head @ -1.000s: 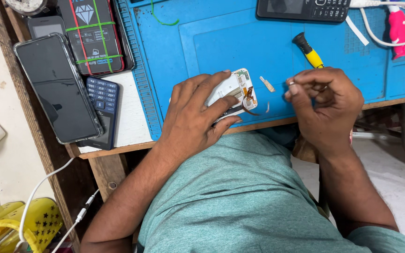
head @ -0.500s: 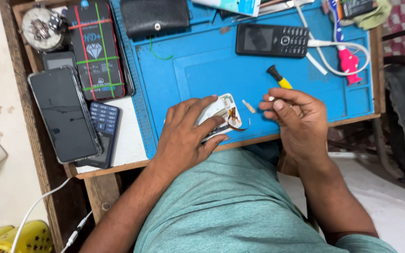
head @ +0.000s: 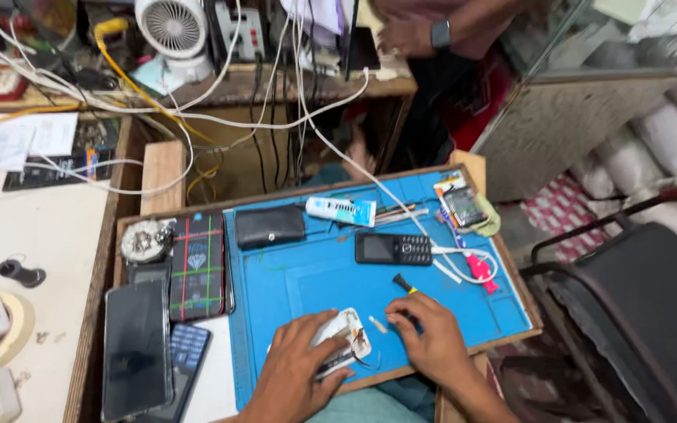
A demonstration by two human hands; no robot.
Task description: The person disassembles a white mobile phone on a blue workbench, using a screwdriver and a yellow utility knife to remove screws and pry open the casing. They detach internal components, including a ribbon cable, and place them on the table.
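Note:
My left hand point(head: 295, 368) presses down on a small white opened device point(head: 344, 330) with exposed wires, holding it on the blue work mat point(head: 307, 286). My right hand point(head: 426, 343) is closed around a screwdriver point(head: 403, 285) with a black and yellow handle, just right of the device. A tiny white piece point(head: 377, 324) lies on the mat between the two hands.
On the mat lie a black keypad phone point(head: 392, 249), a black pouch point(head: 269, 225), a white tube point(head: 340, 210) and a pink connector point(head: 479, 270). Phones point(head: 136, 348) sit at the left. A small fan point(head: 172, 27) and cables are behind. Another person's hand point(head: 405, 33) is far back. A dark chair point(head: 636, 313) stands at the right.
The view has lifted and pulled back, showing the whole bench and the room behind. Both hands stay on the device and the screwdriver near the mat's front edge.

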